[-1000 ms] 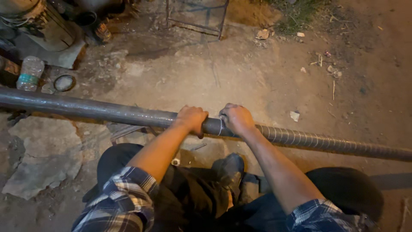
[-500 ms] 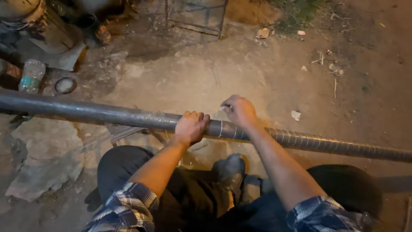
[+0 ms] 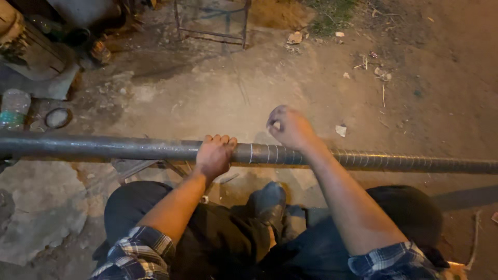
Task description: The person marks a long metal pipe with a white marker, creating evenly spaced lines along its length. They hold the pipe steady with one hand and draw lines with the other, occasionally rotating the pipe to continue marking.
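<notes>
**Two hands at a long grey pipe**

The fingers (image 3: 220,140) of the left hand (image 3: 213,156) are curled tight over the top of a long grey metal pipe (image 3: 129,149), so this hand has a firm hold of it. The right hand (image 3: 290,128) is lifted just above the same pipe. Its fingers are bent in loosely and pinched together at the tips. Something small and pale shows at the fingertips, but it is too small to tell what it is. This hand does not grip the pipe.

The pipe lies flat and runs from the left edge of the view to the right edge, above the dirt ground (image 3: 249,88). It crosses just in front of the person's knees. The left part of the pipe is smooth. The part to the right of the left hand has thin pale lines (image 3: 363,159) drawn around it, one after another.

Both arms come out of rolled blue and white checked sleeves (image 3: 140,251). The person wears dark trousers (image 3: 218,243).

A clear plastic bottle (image 3: 13,109) and a small round ring (image 3: 58,117) lie on the ground near the left edge. A thin metal wire frame (image 3: 210,21) stands near the top edge. A flat grey stone slab (image 3: 36,207) lies at the lower left.
</notes>
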The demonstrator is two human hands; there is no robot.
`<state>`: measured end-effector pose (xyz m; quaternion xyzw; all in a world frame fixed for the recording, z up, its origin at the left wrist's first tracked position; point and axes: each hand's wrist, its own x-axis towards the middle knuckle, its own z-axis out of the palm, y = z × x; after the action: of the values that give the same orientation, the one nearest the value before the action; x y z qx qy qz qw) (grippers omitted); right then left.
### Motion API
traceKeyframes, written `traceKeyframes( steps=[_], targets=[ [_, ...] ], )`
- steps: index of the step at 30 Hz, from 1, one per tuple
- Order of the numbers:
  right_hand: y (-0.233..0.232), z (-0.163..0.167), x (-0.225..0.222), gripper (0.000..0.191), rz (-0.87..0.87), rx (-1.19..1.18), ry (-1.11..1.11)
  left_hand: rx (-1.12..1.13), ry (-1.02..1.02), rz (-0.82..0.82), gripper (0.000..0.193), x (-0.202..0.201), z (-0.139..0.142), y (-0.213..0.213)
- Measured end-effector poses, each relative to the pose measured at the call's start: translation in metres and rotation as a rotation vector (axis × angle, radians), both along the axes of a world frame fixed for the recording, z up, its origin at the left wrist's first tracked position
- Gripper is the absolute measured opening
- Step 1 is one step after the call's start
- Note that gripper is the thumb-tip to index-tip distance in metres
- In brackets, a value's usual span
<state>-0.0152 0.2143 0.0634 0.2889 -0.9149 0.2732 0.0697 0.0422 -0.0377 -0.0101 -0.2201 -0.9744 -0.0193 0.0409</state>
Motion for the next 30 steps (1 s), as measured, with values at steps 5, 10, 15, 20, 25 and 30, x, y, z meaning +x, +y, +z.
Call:
traceKeyframes(
  steps=[5,10,15,20,25,30],
  targets=[
    [-0.005,-0.005,0.058,0.012,0.002,0.126,-0.159,0.130,-0.150,0.062,0.091,0.001,0.026,0.021],
    [-0.021,-0.011,0.110,0.012,-0.086,0.381,-0.393,-0.001,-0.068,-0.051,0.089,0.002,0.021,0.062],
    [-0.027,-0.027,0.115,0.010,-0.134,0.447,-0.469,-0.199,-0.007,-0.024,0.060,-0.009,0.003,0.080],
    [-0.028,-0.093,0.102,0.007,-0.132,0.353,-0.405,-0.277,0.034,0.011,0.056,-0.013,-0.019,0.086],
    [-0.040,-0.155,0.097,0.058,-0.332,-0.095,-0.538,-0.225,0.024,0.014,0.041,-0.018,-0.028,0.087],
    [-0.035,-0.166,0.105,0.088,-0.341,-0.100,-0.611,-0.273,-0.070,-0.005,0.040,-0.024,-0.017,0.086]
  ],
)
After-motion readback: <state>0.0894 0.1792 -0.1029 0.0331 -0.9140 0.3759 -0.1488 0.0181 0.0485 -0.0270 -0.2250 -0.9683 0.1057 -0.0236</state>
